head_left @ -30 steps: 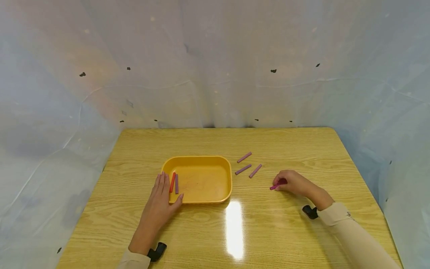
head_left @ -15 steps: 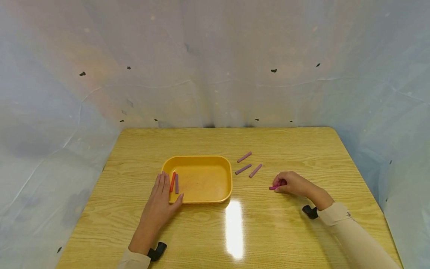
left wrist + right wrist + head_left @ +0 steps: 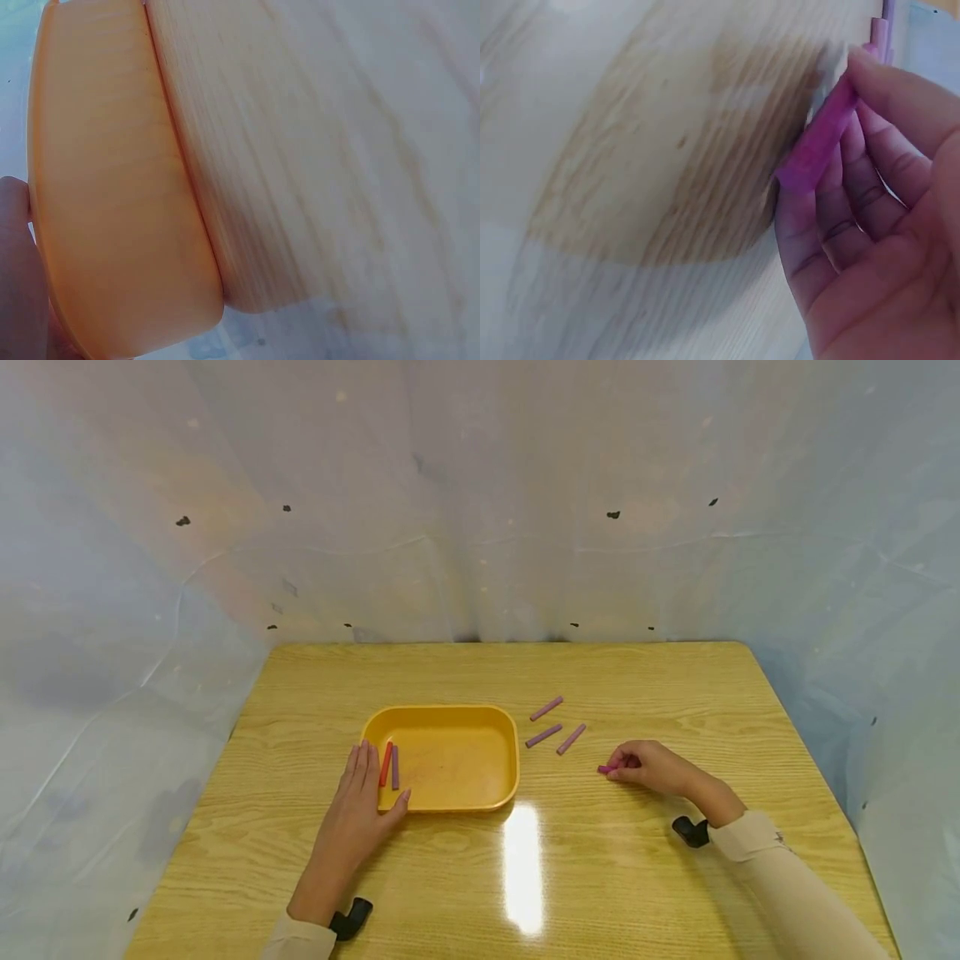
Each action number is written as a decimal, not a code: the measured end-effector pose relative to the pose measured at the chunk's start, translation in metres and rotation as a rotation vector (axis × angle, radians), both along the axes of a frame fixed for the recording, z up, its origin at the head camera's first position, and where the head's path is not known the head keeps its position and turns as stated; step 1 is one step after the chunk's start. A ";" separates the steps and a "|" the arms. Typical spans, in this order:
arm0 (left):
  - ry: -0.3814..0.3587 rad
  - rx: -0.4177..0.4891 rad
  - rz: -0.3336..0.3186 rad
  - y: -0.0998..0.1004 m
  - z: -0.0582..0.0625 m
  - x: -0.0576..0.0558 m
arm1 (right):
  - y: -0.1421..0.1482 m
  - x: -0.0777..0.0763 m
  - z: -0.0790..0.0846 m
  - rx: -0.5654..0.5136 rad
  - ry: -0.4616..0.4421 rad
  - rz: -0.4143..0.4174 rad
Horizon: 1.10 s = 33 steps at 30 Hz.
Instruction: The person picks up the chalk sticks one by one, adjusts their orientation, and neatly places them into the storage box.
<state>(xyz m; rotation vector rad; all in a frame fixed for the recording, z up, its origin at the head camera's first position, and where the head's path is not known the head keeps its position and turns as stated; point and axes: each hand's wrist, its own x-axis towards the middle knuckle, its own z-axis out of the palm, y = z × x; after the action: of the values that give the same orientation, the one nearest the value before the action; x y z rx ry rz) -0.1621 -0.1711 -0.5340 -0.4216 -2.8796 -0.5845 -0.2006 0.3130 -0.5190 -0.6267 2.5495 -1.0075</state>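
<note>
My left hand (image 3: 356, 827) rests on the left end of a yellow plastic tray (image 3: 507, 727), fingers straight over the rim and thumb at the near corner. In the left wrist view the tray's orange-looking side wall (image 3: 112, 172) stands on the wood, part of the hand at its rim. Inside the tray, by my fingers, lie a red chalk stick (image 3: 386, 765) and a purple one (image 3: 395, 768). My right hand (image 3: 651, 767) pinches a magenta chalk stick (image 3: 821, 146) between thumb and fingertips, low over the table right of the tray.
Three loose sticks lie between tray and right hand: a mauve one (image 3: 546, 708), a purple one (image 3: 543, 736) and a pinkish one (image 3: 572, 739). The wooden table (image 3: 450, 885) ends at a plastic sheet (image 3: 480, 527) behind.
The magenta chalk stick has turned in my right fingers and shifted slightly left and away from me, with less of it showing. The left hand and tray have stayed put.
</note>
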 end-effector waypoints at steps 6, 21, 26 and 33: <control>-0.002 -0.005 -0.001 -0.001 0.002 0.000 | -0.008 -0.003 0.004 -0.078 -0.066 -0.082; -0.007 -0.008 -0.005 -0.001 0.002 0.001 | -0.043 -0.008 0.025 -0.445 -0.303 -0.294; -0.008 -0.007 -0.007 0.000 0.002 0.000 | -0.057 -0.011 0.031 -0.522 -0.343 -0.303; -0.011 -0.005 -0.004 0.000 0.001 0.000 | -0.074 -0.016 0.036 -0.588 -0.370 -0.294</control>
<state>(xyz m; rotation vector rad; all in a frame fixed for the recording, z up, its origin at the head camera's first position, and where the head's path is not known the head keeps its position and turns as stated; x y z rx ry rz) -0.1624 -0.1710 -0.5326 -0.4270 -2.8921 -0.5819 -0.2166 0.2386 -0.4831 -0.1657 2.0458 -1.8125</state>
